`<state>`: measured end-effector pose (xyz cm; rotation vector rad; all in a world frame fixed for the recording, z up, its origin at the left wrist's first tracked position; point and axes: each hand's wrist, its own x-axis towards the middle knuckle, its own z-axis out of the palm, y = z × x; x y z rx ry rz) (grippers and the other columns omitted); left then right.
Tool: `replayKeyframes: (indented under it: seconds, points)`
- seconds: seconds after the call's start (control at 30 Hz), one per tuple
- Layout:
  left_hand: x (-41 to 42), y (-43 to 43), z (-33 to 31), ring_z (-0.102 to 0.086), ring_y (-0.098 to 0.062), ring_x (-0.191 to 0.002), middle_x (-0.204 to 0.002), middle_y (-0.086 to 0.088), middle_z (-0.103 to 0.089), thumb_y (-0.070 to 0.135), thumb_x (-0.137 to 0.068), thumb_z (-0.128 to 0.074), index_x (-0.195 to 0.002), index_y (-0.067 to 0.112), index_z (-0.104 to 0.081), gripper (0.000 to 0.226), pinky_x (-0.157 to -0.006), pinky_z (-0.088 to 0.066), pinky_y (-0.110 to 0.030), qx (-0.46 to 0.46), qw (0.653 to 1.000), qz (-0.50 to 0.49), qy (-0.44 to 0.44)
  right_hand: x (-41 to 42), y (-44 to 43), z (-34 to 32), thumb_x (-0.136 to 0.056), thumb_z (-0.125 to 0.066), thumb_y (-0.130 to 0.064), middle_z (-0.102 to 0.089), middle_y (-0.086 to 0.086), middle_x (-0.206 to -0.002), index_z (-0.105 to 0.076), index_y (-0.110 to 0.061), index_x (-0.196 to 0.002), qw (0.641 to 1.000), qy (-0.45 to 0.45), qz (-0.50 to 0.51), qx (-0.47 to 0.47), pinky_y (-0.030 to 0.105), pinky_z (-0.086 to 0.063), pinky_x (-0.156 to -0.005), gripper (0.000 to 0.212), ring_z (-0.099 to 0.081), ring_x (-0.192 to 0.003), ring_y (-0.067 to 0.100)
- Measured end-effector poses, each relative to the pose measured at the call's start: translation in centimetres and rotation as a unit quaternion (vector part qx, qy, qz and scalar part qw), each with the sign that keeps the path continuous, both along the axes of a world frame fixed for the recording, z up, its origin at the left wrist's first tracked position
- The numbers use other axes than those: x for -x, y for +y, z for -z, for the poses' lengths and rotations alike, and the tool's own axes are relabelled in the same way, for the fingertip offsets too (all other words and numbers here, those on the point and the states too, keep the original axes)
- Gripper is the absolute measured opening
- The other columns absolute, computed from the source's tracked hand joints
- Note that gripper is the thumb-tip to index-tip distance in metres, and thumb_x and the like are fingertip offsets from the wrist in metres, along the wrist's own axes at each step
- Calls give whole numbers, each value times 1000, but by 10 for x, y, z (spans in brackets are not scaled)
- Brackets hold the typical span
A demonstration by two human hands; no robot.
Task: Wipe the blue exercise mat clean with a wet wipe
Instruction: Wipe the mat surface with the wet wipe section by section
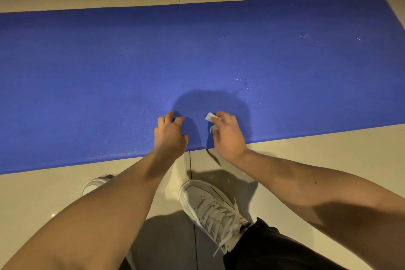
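The blue exercise mat (109, 76) lies flat across the tiled floor, running from the left edge to the far right. My right hand (226, 135) is near the mat's front edge and pinches a small white wet wipe (210, 117) that sticks out past its fingertips. My left hand (171, 132) rests on the mat just to the left, fingertips bent down onto the surface, holding nothing. Small white specks (241, 82) dot the mat to the right of the hands.
Beige floor tiles (306, 153) surround the mat. My white sneaker (210, 210) stands on the floor just in front of the mat's edge; the toe of the other shoe (96, 183) peeks out beside my left forearm. A wall base runs along the top.
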<state>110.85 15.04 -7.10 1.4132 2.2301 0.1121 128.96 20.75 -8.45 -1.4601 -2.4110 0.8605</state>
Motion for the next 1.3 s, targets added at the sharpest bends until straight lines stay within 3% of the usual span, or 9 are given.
replayKeyframes:
  seconds: [0.13,0.23,0.33,0.5,0.7,0.77,0.9,1.03,1.3]
  points:
    - [6,-2,5,-17,-27,-146,-164,-1,-12,41,-93,-67,-156,25,-26,77,-115,-29,-42,58,996,37,60,12,-24,5,-109,-34,-38,-11,8,-170,-19,-9,-162,975,-104,-193,26,37,-3,-129,62,-5,-158,25]
    - [8,0,7,-18,-27,-144,-162,0,-13,45,-93,-64,-157,28,-24,77,-115,-29,-41,80,992,50,79,8,-27,14,-94,9,-68,9,3,-171,0,-17,-164,953,-185,-238,5,45,4,-128,86,19,-156,24]
    - [7,1,8,-16,-28,-145,-164,1,-6,47,-95,-61,-158,29,-19,78,-116,-27,-41,105,989,52,87,-2,-24,17,-83,24,-73,21,-3,-169,10,-25,-163,946,-240,-220,5,51,10,-125,94,29,-152,26]
    - [8,0,7,-13,-28,-146,-165,1,-3,48,-96,-59,-159,31,-16,78,-117,-24,-41,113,989,55,81,-26,8,18,-103,-6,-63,25,0,-168,16,-19,-161,948,-294,-121,17,47,12,-125,76,28,-153,23]
    - [9,0,4,-14,-28,-146,-164,2,-5,47,-96,-60,-158,31,-19,77,-118,-24,-40,108,989,57,77,-31,31,13,-102,-7,-64,23,14,-167,14,-11,-161,943,-327,-10,57,46,10,-126,81,23,-154,33]
    - [9,0,3,-15,-28,-145,-164,3,-5,47,-95,-61,-158,31,-19,77,-116,-25,-39,107,990,56,71,-11,26,9,-104,-11,-63,22,17,-167,11,-8,-161,952,-297,-18,76,46,12,-126,82,24,-153,34]
    - [12,0,3,-18,-26,-143,-164,5,-7,54,-94,-60,-157,34,-22,76,-113,-29,-38,97,991,54,73,37,7,6,-107,-18,-56,23,13,-167,9,-10,-162,954,-237,-165,85,42,14,-126,76,27,-153,27]
    - [15,0,3,-19,-25,-142,-163,6,-10,59,-92,-58,-156,35,-25,76,-112,-28,-37,91,990,67,79,34,16,15,-107,-18,-57,22,3,-168,9,-18,-163,943,-228,-241,36,40,12,-126,73,28,-153,20]
    - [25,8,4,-30,-25,-135,-154,3,-28,48,-94,-61,-150,31,-40,62,-108,-28,-35,57,993,72,73,-5,74,19,-102,-10,-67,22,5,-168,13,-21,-162,946,-318,-50,30,51,10,-125,79,24,-153,35]
